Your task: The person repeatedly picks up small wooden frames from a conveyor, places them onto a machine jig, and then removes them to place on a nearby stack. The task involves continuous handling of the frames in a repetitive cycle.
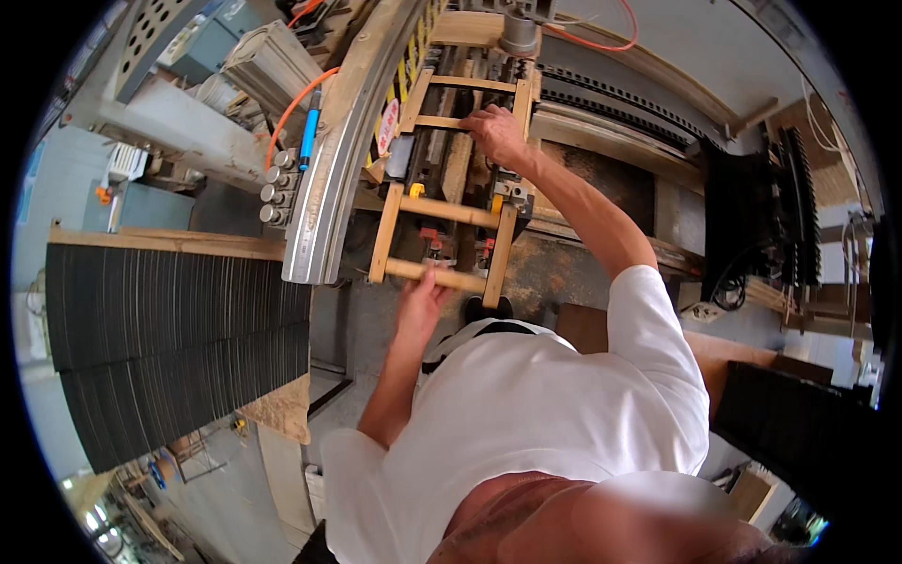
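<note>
- I see a wooden ladder-like frame (442, 211) lying on the machine bed (564, 273), its two long rails running near to far and several rungs across them.
- My left hand (420, 303) sits at the nearest rung (437, 274); the fingers curl up around it from below, so I judge this grip closed on the rung, though the fingertips themselves are hidden behind the wood.
- My right hand (496, 133) reaches to the far end and rests where a far rung meets the right rail (503, 246). The fingers lie spread over the wood; whether they clamp it or only press down, I cannot tell.
- What looks done: the frame appears assembled, with rails and rungs joined and all rungs seated square as far as I can see. It lies along the machine, between the curved metal guard (324, 202) on the left and the dark plate (611, 188) on the right.
- Yellow and red clamp blocks (430, 233) show through the gaps between the rungs, under the frame. I cannot tell whether they bear on the wood.
- What seems left, in my judgement: the frame is in hand at both ends, neither released nor set aside, so the handling step on this machine is in progress rather than finished.
- A stack of dark ribbed sheets (174, 338) stands well apart at the near left, and a blue tool with an orange hose (309, 136) hangs at the far left; neither hand is near them.
</note>
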The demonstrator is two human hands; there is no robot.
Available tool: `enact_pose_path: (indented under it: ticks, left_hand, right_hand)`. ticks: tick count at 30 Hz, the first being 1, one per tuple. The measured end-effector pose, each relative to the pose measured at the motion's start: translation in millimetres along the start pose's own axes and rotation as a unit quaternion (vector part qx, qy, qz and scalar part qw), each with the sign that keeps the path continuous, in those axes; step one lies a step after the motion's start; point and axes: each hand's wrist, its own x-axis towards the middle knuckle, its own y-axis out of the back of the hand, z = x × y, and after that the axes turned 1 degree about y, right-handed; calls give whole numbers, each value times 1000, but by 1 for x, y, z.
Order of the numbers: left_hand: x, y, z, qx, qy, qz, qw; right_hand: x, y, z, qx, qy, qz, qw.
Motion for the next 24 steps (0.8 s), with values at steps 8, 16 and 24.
enact_pose_path:
  ticks: [8,16,24]
  left_hand:
    - [-72,62,-37,-27,-73,139,987]
    - [-76,84,-39,-64,-134,223,963]
    - [-68,93,-56,-49,-132,284,948]
  right_hand:
    - [40,-3,38,-104,28,-61,992]
    - [73,-4,68,-130,20,-102,986]
    - [73,-11,74,-138,17,-88,986]
